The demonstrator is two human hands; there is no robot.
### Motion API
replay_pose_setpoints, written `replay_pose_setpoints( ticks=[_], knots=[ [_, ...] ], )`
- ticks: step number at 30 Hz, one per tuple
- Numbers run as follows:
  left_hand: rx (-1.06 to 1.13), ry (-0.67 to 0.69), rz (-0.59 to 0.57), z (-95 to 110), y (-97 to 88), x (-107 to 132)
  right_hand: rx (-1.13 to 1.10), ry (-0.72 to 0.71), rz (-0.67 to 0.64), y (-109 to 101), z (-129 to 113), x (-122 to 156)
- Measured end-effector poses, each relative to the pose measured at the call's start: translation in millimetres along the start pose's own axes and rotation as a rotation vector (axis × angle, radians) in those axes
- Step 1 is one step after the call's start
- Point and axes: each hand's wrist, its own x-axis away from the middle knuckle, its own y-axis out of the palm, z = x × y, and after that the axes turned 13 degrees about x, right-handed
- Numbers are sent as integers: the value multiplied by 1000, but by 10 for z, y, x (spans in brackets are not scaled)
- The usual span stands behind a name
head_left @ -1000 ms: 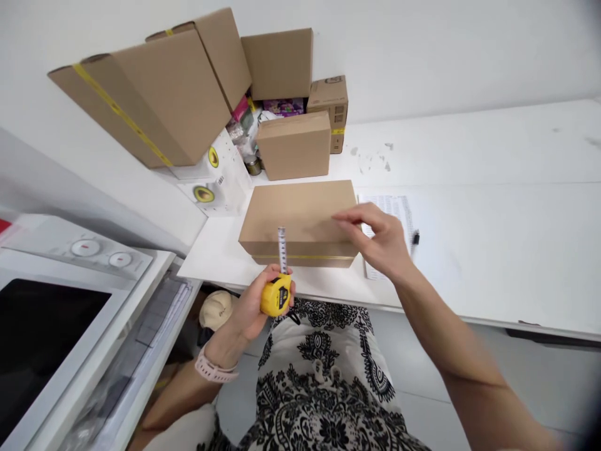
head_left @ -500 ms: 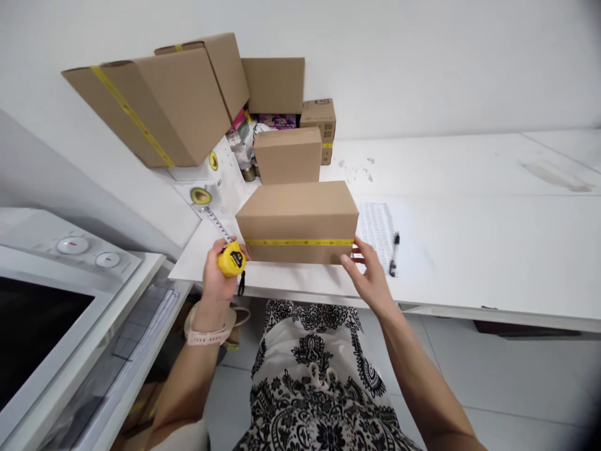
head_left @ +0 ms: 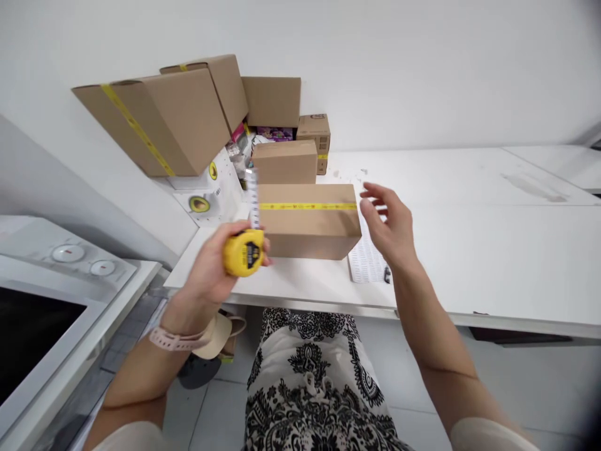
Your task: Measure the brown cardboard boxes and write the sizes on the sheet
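Note:
A brown cardboard box (head_left: 310,222) with a yellow tape strip across its top lies near the front edge of the white table (head_left: 469,250). My left hand (head_left: 211,269) is closed round a yellow tape measure (head_left: 243,252), held up in front of the box's left end, with a short length of white blade (head_left: 254,199) sticking upward. Just off the box's right end hovers my right hand (head_left: 389,225), fingers spread and holding nothing, touching nothing that I can see.
A printed sheet (head_left: 366,263) and a black pen (head_left: 385,274) lie right of the box, partly behind my right hand. More cardboard boxes (head_left: 159,125) are stacked at the back left by the wall. A white appliance (head_left: 56,282) stands at the left.
The box has been turned so its yellow tape strip now faces up. My right hand came off it and opened. My left hand rose with the tape measure, blade now upright.

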Motion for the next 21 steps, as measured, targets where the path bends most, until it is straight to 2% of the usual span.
replay_pose_setpoints(
  ticks=[2, 4, 6, 8, 11, 14, 17, 21],
  knots=[
    [-54, -164, -57, -146, 142, 22, -91, -106, -85, 8, -218, -219],
    [-104, -291, -88, -326, 261, -39, -195, -180, -263, 106, -406, -430],
    [-142, -344, -99, -491, 344, -166, -285, -181, -417, 272, -525, -602],
    [-171, -350, -89, -605, 394, -314, -356, -142, -513, 451, -570, -721],
    [-193, -356, -78, -672, 437, -490, -432, -87, -580, 639, -534, -830],
    [-182, -382, -88, -663, 472, -559, -528, -51, -625, 709, -438, -957],
    [-162, -375, -99, -641, 496, -532, -609, -38, -679, 731, -345, -1199],
    [-155, -389, -82, -667, 470, -430, -573, 31, -617, 723, -299, -1514]
  ],
)
